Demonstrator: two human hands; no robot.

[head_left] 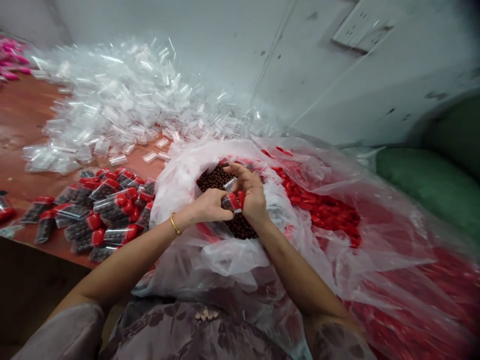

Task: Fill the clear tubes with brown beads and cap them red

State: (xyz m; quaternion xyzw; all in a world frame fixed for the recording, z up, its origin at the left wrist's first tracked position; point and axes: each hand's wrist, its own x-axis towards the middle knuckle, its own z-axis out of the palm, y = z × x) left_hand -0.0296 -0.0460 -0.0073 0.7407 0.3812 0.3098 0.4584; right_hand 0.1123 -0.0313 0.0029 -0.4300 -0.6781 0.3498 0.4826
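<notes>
Broadly, I see the clear plastic bag [180, 190] of small brown beads [213, 179]; above it my left hand [210, 206] and right hand [252, 196] pinch a red-capped clear tube [231, 201], probably light, rigid, slippery; grip its barrel.

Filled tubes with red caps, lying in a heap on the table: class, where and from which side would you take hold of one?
Probably grip a tube across its clear middle, coming from above. The tubes lie flat and crowded, caps pointing different ways, so the ends are boxed in and only the upper sides are free.
</notes>
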